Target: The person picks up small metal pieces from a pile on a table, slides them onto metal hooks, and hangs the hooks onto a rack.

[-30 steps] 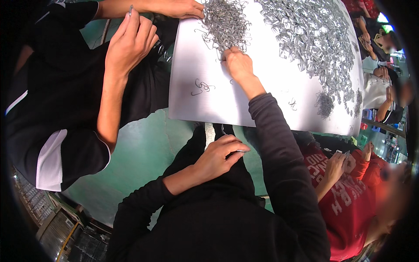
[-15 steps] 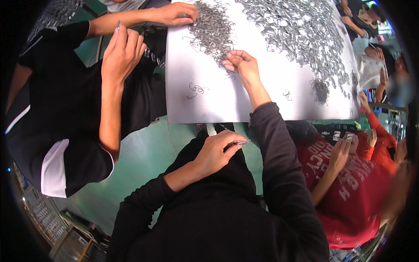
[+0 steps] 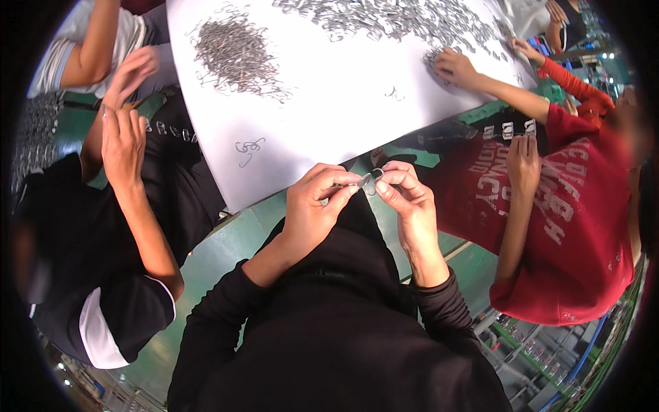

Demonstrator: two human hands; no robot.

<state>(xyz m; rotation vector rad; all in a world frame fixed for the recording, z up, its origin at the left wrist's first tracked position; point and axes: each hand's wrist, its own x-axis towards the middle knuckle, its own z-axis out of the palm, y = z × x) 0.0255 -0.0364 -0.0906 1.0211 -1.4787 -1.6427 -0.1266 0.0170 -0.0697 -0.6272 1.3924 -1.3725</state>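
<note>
In front of my lap, just off the near edge of the white table point(image 3: 295, 137), my two hands come together. My left hand point(image 3: 312, 206) pinches a small flat metal piece point(image 3: 364, 181) between thumb and fingers. A thin bent wire hook point(image 3: 377, 173) sits in the fingertips of my right hand point(image 3: 414, 206), touching or nearly touching the metal piece. At the table's far left lies a heap of bent wire hooks point(image 3: 237, 58). Several loose hooks point(image 3: 250, 148) rest near its left front edge.
Many flat metal pieces point(image 3: 384, 19) spread across the table's far side. A co-worker in black point(image 3: 82, 247) sits close on my left, one in red point(image 3: 563, 226) on my right. The red-clad co-worker's hand point(image 3: 456, 67) reaches onto the table. Beneath is a green floor point(image 3: 206, 288).
My right hand has come back from the wire heap with a hook and met my left hand. The view has turned. The red-clad co-worker's arm now reaches over the table.
</note>
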